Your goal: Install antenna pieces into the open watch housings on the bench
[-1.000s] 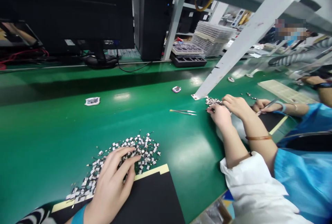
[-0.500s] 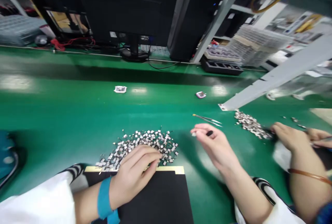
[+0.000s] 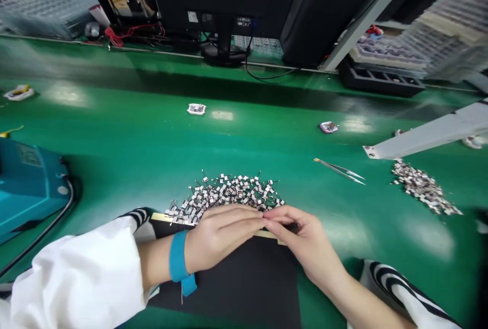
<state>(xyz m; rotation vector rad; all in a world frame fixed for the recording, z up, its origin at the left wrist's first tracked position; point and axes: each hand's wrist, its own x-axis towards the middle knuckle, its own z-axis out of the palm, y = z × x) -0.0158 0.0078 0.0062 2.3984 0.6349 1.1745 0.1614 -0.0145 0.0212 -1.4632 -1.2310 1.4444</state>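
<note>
Some of pile (image 3: pixel 229 191) hidden behind left hand (image 3: pixel 219 235), fingers (image 3: pixel 244 226) together; right hand (image 3: pixel 305 237) pinching, anything held unclear.

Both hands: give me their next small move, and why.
Perhaps ease the right hand slightly away from the left hand: their tips appear to meet near the far edge of the black mat, and whatever may be pinched there is hidden.

Big white left sleeve (image 3: pixel 80 273) filled lower left of frame, creased, roomy, and there, black-and-white striped cloth (image 3: pixel 139 217) peeked past its end! Teal band (image 3: pixel 178 257) ringed wrist behind left hand (image 3: pixel 221 232), short teal tab (image 3: pixel 188 285) below. Lower right, behind right hand (image 3: pixel 310 242): white right sleeve (image 3: pixel 400 288), bold black stripes curved across.
</note>
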